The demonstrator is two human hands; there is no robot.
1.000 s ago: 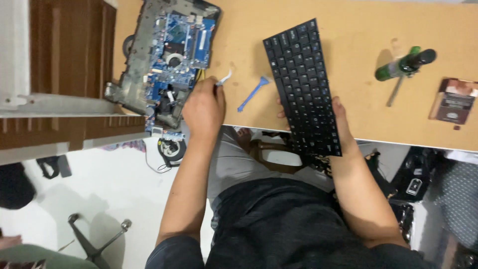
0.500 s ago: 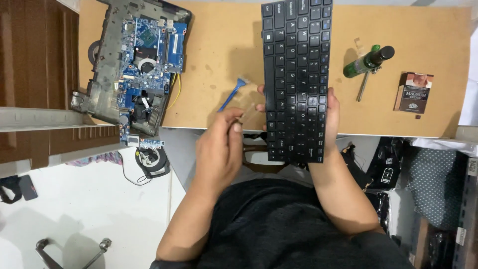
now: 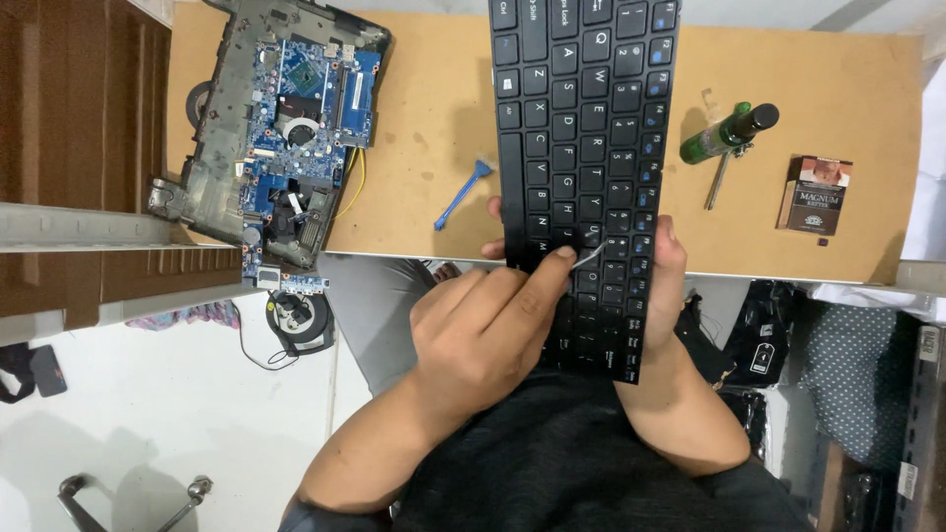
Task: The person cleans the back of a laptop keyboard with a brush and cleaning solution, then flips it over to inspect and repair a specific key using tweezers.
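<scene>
A black laptop keyboard (image 3: 581, 108) is held lengthwise over the front edge of the tan table (image 3: 424, 99), keys facing up. My right hand (image 3: 668, 286) grips it from below, palm at its right edge and fingertips showing at its left edge. My left hand (image 3: 483, 335) rests on the lower keys and pinches a thin pale tool (image 3: 591, 254) whose tip lies on a key near the middle rows. An opened laptop base (image 3: 286, 128) with a blue circuit board lies at the table's left end.
A blue plastic pry tool (image 3: 461, 195) lies left of the keyboard. A green-handled screwdriver (image 3: 727, 133) and a small dark box (image 3: 814, 195) lie to its right. A brown wooden cabinet (image 3: 79, 99) stands at the left, and black bags (image 3: 759, 335) sit under the table's right side.
My left hand left the laptop base and came onto the keyboard with the thin tool. My right hand lifted the keyboard off the table and turned it lengthwise toward me.
</scene>
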